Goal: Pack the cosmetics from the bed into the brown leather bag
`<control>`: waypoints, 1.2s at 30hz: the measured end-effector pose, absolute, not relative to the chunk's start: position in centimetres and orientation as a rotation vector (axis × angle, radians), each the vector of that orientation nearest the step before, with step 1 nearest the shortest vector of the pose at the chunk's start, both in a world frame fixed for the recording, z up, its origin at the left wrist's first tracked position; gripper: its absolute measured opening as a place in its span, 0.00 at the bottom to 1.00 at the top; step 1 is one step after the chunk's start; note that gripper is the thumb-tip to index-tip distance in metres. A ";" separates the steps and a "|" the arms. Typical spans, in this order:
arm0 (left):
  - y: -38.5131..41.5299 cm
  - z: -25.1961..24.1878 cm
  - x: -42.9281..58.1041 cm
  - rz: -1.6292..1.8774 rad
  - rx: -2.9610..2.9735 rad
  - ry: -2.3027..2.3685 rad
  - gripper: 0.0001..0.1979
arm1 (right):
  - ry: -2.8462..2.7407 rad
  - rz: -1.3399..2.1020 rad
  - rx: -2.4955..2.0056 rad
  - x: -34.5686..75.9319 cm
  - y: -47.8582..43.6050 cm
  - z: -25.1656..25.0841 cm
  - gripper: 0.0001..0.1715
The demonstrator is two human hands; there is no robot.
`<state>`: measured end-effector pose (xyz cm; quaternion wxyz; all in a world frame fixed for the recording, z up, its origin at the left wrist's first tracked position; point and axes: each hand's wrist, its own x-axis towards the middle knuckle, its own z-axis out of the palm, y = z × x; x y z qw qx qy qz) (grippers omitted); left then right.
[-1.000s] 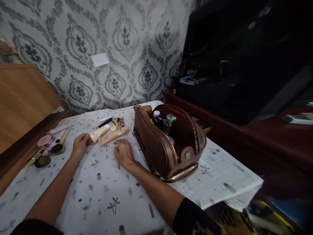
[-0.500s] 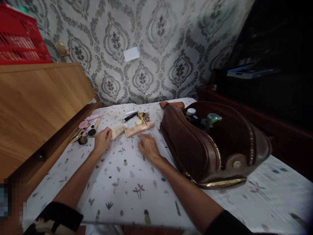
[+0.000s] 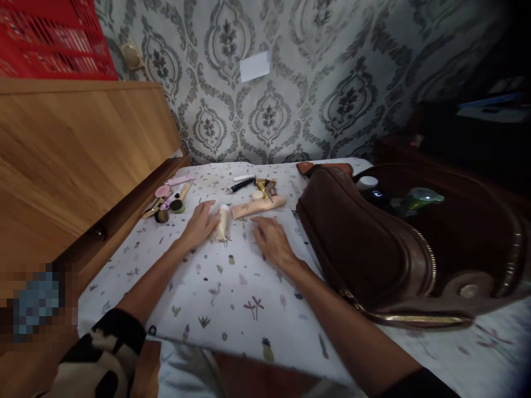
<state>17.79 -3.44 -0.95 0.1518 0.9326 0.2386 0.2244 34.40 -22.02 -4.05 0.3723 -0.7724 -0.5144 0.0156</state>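
My left hand point(image 3: 200, 225) rests on the patterned white cloth, fingers stretched out and apart. Right beside its thumb lies a small cream-coloured tube point(image 3: 223, 224) with a white cap pointing away from me; whether the thumb touches it I cannot tell. A longer peach tube point(image 3: 259, 207) lies crosswise just beyond. Close to that tube, my right hand point(image 3: 274, 240) is lowered over the cloth with its fingers loosely spread and nothing in them. Behind the tubes are a black pen-like item point(image 3: 243, 184), a white stick point(image 3: 244, 178) and gold-coloured pieces point(image 3: 265, 183).
A large brown bag point(image 3: 357, 237) stands unzipped at the right, bottles inside, including a green one point(image 3: 421, 198). Several cosmetic items, among them a pink round piece point(image 3: 162, 191) and a brush point(image 3: 161, 216), lie at the left. A wooden panel point(image 3: 83, 138) borders that side.
My left hand's fingers have opened from the cream tube, which has turned from lying sideways to pointing away from me. The view has swung left; my right hand stays near the peach tube.
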 end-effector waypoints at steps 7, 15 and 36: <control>-7.4 -3.6 20.1 0.416 2.478 0.742 0.40 | -1.460 0.077 -1.901 33.3 -22.2 -3.7 0.20; -13.0 -0.5 15.9 0.432 2.150 0.602 0.22 | -1.536 0.167 -1.919 32.3 -22.4 -2.8 0.25; -5.6 -1.9 16.6 0.361 1.838 0.222 0.27 | -1.563 0.126 -1.990 33.0 -22.5 -3.3 0.32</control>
